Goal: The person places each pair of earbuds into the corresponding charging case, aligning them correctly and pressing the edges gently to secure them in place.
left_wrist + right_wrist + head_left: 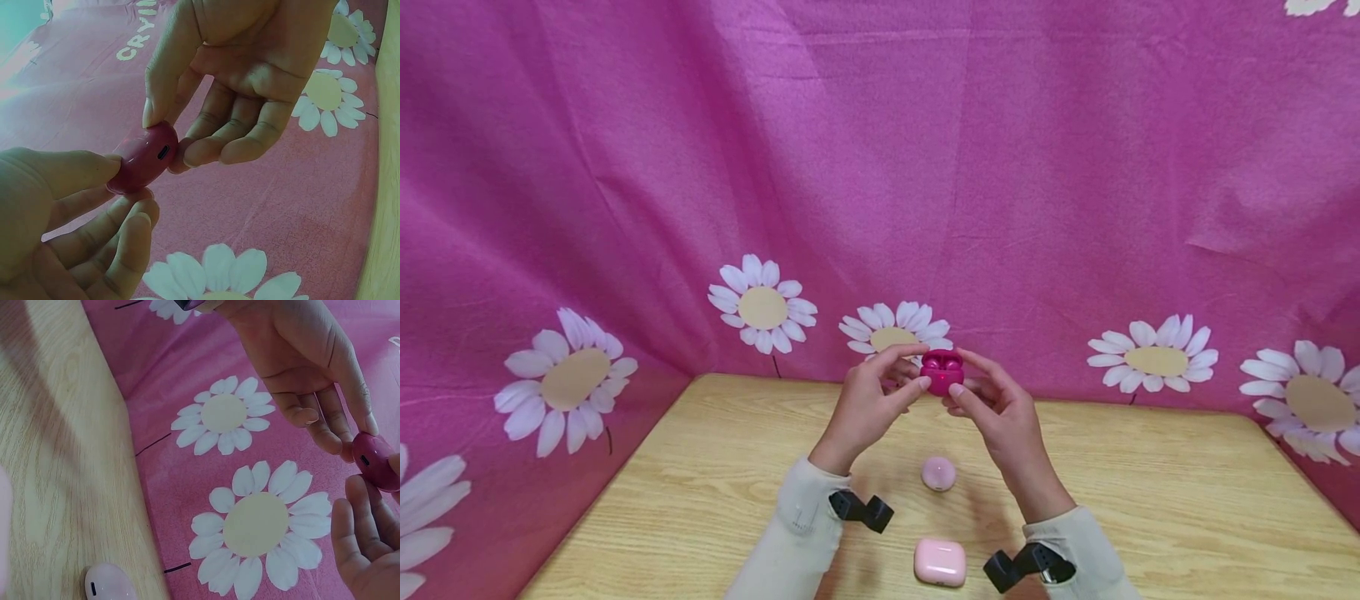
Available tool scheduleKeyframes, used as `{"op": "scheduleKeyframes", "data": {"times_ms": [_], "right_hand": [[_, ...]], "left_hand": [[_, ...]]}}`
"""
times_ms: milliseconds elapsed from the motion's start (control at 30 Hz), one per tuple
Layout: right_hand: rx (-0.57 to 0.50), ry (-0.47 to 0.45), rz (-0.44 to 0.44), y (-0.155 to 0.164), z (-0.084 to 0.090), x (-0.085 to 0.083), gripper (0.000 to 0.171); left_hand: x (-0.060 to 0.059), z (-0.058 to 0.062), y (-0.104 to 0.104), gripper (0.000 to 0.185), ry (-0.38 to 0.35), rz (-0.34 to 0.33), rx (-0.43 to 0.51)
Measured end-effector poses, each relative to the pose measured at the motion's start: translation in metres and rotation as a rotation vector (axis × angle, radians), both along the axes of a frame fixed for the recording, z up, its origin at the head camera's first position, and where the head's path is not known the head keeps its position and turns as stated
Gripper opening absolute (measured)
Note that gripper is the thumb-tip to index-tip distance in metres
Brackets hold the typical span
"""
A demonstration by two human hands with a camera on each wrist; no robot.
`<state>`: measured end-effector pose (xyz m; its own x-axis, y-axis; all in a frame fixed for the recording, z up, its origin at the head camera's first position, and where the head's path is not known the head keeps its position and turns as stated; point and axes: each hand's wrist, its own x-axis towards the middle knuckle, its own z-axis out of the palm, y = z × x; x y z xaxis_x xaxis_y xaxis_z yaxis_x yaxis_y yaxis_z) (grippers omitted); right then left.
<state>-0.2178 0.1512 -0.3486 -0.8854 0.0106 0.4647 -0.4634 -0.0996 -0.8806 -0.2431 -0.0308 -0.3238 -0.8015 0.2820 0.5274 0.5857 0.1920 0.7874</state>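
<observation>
While both your left hand (867, 406) and right hand (997, 414) are pinching the open magenta earbud case (942, 372) by fingertips, high over the tabletop's (1150, 492) far edge, it's probably risking slipping and spilling its buds.

- We record a light wooden table (1187, 500), its grain running left to right.
- A pale pink round case (938, 473) lies on the table near its middle.
- A pale pink rectangular case (940, 562) with rounded corners lies nearer the front edge, apart from the round one.
- A magenta cloth (925, 167) printed with white daisies (763, 305) hangs behind and along both sides of the table.
</observation>
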Motion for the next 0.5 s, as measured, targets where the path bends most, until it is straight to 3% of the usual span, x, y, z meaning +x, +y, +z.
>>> {"op": "scheduleKeyframes", "data": {"times_ms": [167,400,500], "right_hand": [[0.009,0.015,0.006,0.000,0.000,0.000,0.043],[0.012,0.020,0.007,0.000,0.000,0.000,0.041],[0.006,0.017,0.007,-0.001,0.000,0.000,0.041]], "left_hand": [[0.002,0.003,0.001,0.036,-0.006,0.001,0.001],[0.023,0.023,0.001,0.032,0.001,-0.001,0.009],[0.015,0.015,0.001,0.032,0.010,0.005,0.017]]}}
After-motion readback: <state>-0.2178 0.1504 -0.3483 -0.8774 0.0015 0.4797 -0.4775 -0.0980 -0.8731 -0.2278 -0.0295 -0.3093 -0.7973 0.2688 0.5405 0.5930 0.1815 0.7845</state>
